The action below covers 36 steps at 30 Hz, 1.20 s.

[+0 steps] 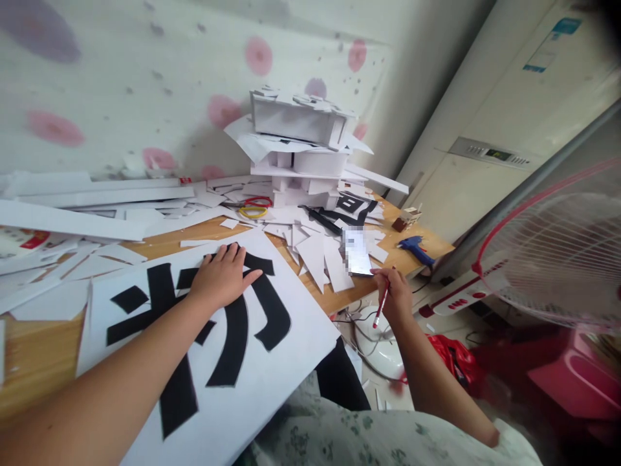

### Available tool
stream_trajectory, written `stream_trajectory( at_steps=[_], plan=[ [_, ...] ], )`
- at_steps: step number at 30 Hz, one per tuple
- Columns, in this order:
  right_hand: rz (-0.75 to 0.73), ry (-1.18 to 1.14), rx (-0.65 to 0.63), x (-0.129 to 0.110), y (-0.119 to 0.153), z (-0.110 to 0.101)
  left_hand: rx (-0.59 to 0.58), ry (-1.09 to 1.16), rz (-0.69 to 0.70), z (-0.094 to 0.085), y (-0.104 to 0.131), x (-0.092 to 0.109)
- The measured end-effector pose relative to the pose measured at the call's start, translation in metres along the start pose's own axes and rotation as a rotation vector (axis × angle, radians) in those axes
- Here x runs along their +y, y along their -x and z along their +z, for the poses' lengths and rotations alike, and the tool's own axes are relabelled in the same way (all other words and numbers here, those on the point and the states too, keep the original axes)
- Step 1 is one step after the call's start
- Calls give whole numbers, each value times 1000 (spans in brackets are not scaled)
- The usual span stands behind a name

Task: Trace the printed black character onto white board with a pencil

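Observation:
My left hand (222,279) lies flat with its fingers stretched over a large black Chinese character (235,336) on a white sheet (305,356). The sheet reaches past the table's front edge toward my lap. Fingers of my right hand (396,294) are closed round a red-and-white pencil (381,305), whose lower end points down. Beside those fingers, at the table's edge, lies a phone (358,254) with a bright, partly blurred screen. The right fingertips are at the phone's near corner; whether they touch it I cannot tell.
White offcuts (310,255) litter the wooden table (334,299). Behind them stand stacked white box letters (301,123), with scissors (255,210) nearby. A blue glue gun (416,247) lies at the right edge. A pink-rimmed fan (557,252) stands to the right.

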State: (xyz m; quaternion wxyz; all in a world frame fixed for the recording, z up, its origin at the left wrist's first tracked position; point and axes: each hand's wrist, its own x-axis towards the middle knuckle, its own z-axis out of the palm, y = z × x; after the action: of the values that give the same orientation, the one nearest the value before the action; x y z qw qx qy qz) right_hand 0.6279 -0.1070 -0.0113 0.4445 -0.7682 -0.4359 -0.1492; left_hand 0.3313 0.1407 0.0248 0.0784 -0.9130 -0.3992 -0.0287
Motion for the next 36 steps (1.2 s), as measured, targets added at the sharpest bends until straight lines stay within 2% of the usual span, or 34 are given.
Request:
stream_trajectory(
  at_steps=[7,13,19,25,32,36],
  plan=[
    [20,15,39,2,3,2,-9,8,-2,-3,1,1],
    [14,-80,73,0,-4,4,-9,5,0,-1,-1,0],
    [-17,-159,2,4,-16,17,-11,-16,1,2,-1,-1],
    [-38,-166,3,8,-25,31,9,-15,7,2,-1,-1],
    [-58,-142,-18,3,-33,37,18,-5,9,3,-1,-1],
    [-30,-184,51,4,-38,37,-4,1,-2,3,-2,-1]
  ],
)
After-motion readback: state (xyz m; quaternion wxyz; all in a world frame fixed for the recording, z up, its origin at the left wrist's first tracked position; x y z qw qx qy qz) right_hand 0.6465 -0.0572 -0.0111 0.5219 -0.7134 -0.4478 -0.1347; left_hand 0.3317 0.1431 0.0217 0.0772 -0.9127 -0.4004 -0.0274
